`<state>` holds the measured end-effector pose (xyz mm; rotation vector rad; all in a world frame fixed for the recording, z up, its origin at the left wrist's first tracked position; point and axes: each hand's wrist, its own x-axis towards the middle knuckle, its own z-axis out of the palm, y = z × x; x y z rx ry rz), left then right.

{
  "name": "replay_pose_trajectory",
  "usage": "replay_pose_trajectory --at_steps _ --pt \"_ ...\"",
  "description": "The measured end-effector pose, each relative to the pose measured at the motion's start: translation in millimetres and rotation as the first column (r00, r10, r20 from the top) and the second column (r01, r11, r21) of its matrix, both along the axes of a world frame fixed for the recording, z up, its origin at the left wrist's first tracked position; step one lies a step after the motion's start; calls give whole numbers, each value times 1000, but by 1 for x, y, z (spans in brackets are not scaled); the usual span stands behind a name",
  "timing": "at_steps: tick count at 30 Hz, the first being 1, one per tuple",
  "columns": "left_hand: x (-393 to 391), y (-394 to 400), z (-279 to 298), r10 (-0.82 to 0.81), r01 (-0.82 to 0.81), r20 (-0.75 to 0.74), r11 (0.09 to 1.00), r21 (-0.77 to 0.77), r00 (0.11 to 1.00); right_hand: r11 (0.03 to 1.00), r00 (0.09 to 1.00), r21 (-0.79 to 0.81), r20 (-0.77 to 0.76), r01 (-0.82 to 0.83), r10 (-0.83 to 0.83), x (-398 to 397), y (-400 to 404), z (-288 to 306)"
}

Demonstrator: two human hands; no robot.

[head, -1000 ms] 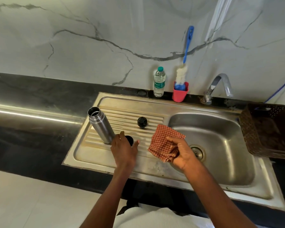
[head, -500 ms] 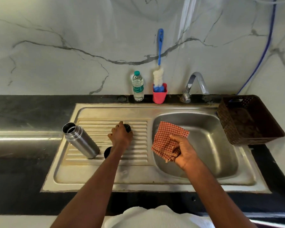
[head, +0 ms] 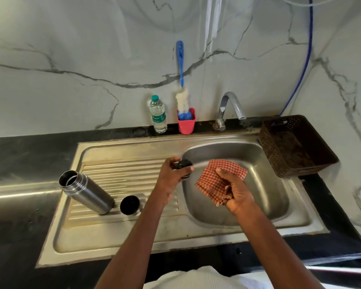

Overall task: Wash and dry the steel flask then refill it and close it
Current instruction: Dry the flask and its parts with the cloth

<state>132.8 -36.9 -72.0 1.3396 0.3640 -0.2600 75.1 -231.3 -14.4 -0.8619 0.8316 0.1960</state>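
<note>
Steel flask (head: 86,192), one, open-mouthed, standing on the ribbed drainboard (head: 121,174) of the sink unit, leaning leftward in this wide-angle view. One black cup lid (head: 130,205) sits just beside the flask's base, on its right. One black stopper (head: 183,165) is gripped in the left hand (head: 172,176), fingers and thumb curled round it, at the boundary between drainboard and basin (head: 258,163); this hand is well to the right of the flask and apart from it. The right hand (head: 236,190) clutches one red checked cloth (head: 219,180) over the basin, close beside the stopper, farther still from the flask. Along the back edge of the black counter (head: 29,155) stand one plastic water bottle (head: 158,115) and one red cup (head: 186,124) holding one blue-handled bottle brush (head: 181,65); one tap (head: 229,107) curves over the basin. One dark perforated basket (head: 296,147) rests at the sink's right end.
</note>
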Motion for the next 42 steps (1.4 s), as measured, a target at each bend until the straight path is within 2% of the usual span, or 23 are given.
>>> replay_pose_trajectory --at_steps 2,4,6,8,10,13,16,17,18,20,21,23,25,27,29,30,32,33,35,39,42 --pt "-6 -9 6 -21 21 10 998 -59 1000 1000 1000 6 8 6 -6 -3 -9 -1" --pt "-13 -18 11 -12 7 -23 979 -206 1000 1000 1000 7 20 -4 3 -7 -16 -1" --pt "-19 -26 14 6 -45 -89 896 -441 996 1000 999 -31 35 5 -4 -9 -24 -3" --pt "-23 -32 13 11 -101 -145 768 -633 989 995 999 -101 40 17 -13 -9 -30 -5" --pt "-22 -37 10 -13 -87 -140 727 -681 990 987 999 -157 49 13 -5 -7 -33 -5" --pt "-19 -45 9 -61 -9 -87 770 -638 994 966 997 -258 70 -7 26 -3 -39 -2" --pt "-14 -47 12 -68 15 -49 722 -692 996 941 992 -337 105 -26 65 -4 -42 4" --pt "-12 -49 15 -80 30 -43 741 -671 996 937 991 -349 116 -28 73 -4 -44 6" --pt "-10 -53 18 -96 48 -47 797 -602 994 933 988 -360 132 -26 78 -4 -45 9" --pt "-7 -61 23 -104 66 -79 920 -386 991 929 982 -369 172 -14 83 -3 -46 14" --pt "-6 -66 23 -108 78 -87 952 -294 990 933 976 -359 201 -11 89 -2 -46 18" --pt "-6 -76 25 -124 104 -100 977 -188 987 931 967 -364 240 13 81 1 -47 22" --pt "-6 -82 26 -101 78 -124 982 -174 987 861 964 -505 252 54 87 6 -48 20" --pt "-4 -87 29 -94 69 -122 978 -196 988 633 930 -766 304 110 206 11 -50 14" --pt "-1 -90 32 -130 117 -70 981 -156 989 351 844 -919 326 177 426 14 -50 9" --pt "0 -90 33 -145 141 -33 983 -114 989 250 807 -952 285 176 518 15 -48 7" --pt "0 -88 36 -145 146 37 989 -26 989 143 752 -980 200 141 628 16 -43 5" --pt "0 -85 37 -128 128 68 992 3 989 127 731 -983 182 131 658 16 -41 5" --pt "0 -80 40 -123 118 130 992 43 984 155 723 -985 157 69 673 17 -39 8" --pt "-1 -75 49 -196 165 216 974 154 956 155 680 -987 135 32 721 20 -33 16" --pt "2 -71 50 -198 152 236 968 201 951 187 695 -982 131 -5 707 23 -33 11"
